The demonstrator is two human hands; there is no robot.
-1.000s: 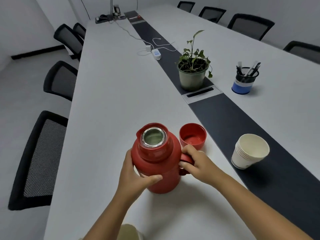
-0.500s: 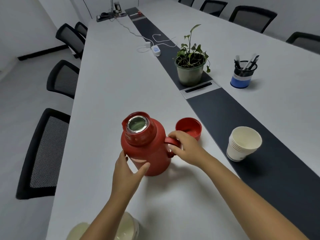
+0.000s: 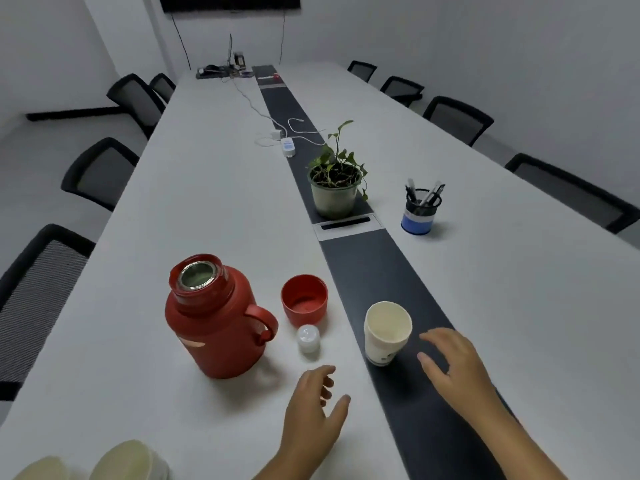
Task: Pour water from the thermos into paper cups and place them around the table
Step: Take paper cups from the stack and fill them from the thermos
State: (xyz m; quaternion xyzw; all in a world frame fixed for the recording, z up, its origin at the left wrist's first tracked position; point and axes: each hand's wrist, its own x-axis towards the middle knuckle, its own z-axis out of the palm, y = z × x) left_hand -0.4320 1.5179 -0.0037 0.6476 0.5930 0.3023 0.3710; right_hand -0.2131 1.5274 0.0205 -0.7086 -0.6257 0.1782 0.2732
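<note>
The red thermos [image 3: 214, 317] stands upright on the white table [image 3: 194, 202] with its steel mouth uncovered and its handle turned right. Its red cap [image 3: 304, 299] sits mouth-up just to the right, and a small white stopper [image 3: 307, 337] lies in front of the cap. A stack of paper cups [image 3: 387, 332] stands on the dark centre strip [image 3: 381, 268]. My right hand [image 3: 453, 365] hovers just right of the stack, fingers spread, holding nothing. My left hand [image 3: 313, 410] hangs over the table below the stopper, fingers relaxed and empty. Two more paper cups [image 3: 128, 460] show at the bottom left edge.
A potted plant [image 3: 334, 187] stands on the strip farther back, with a blue pen holder [image 3: 419, 209] to its right. A charger and white cables [image 3: 287, 143] lie beyond. Black mesh chairs [image 3: 38, 289] line both long sides.
Both hands have let go of the thermos and moved right; the right one is now beside the cup stack. The view has lifted and shifted, and the white stopper now shows.
</note>
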